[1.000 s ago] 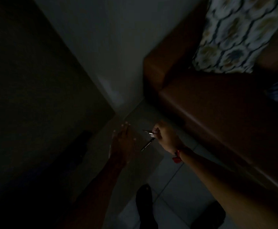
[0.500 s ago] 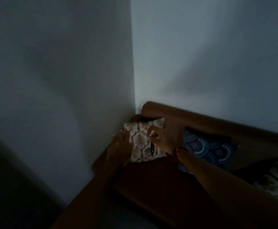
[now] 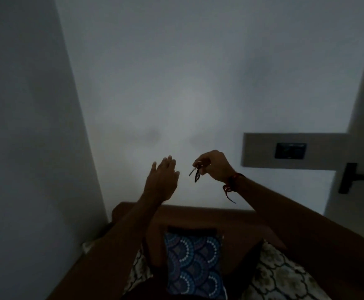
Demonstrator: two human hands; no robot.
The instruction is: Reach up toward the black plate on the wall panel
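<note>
Nearest, at the bottom edge: a blue cushion with a pattern of white-dotted fans (image 3: 195, 265), propped against the back of a brown sofa (image 3: 209, 215). Flanked by a pale cushion with a dark lattice print (image 3: 282, 276) on its right and a second pale patterned cushion (image 3: 138, 270) on its left, mostly hidden under the left forearm. Both bare forearms raised up over the sofa back.

Further out, in front of the wall: left hand (image 3: 162, 182) empty, grip wide, fingers straight and close together, palm turned away from the camera. Just beside it but apart, right hand (image 3: 212, 165) with the grip closed in a pinch on a small bunch of dark metal keys (image 3: 196, 172), held in mid-air between the two hands (exact number of keys too dim to tell), one thin piece slanting down to the left and a dark loop or tag hanging below the fingers. Red thread bracelet (image 3: 229, 185) tied at the right wrist, loose ends dangling.

Beyond: plain grey-white wall (image 3: 176, 83), meeting a side wall in a corner at the left. Further right on the wall, a grey rectangular panel with a dark switch plate (image 3: 290, 150). At the far right, a pale door with a black lever handle (image 3: 357, 177).
</note>
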